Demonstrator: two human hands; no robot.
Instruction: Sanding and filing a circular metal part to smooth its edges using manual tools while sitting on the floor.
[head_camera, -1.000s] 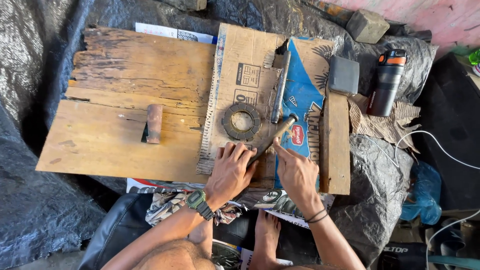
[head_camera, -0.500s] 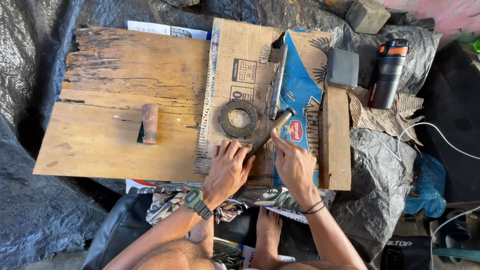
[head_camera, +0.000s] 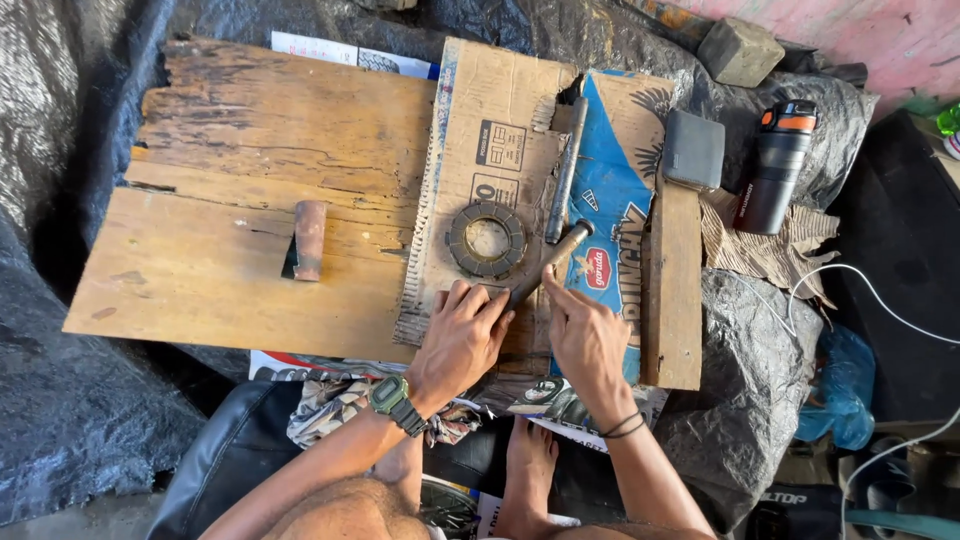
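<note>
Your left hand (head_camera: 462, 340) hides the rod's (head_camera: 548, 264) lower end, curled around it, while your right hand (head_camera: 585, 335) pinches it, ring (head_camera: 487, 239) just above.

Short rusty metal rod (head_camera: 548, 266) — tilted, on cardboard, just beside a toothed ring disc (head_camera: 487, 240).

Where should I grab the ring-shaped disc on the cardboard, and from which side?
Pinch the toothed ring disc across its far rim, coming from above and the top-left. It lies flat with an open centre, and the left hand and the short metal tube crowd its near and right sides.
</note>
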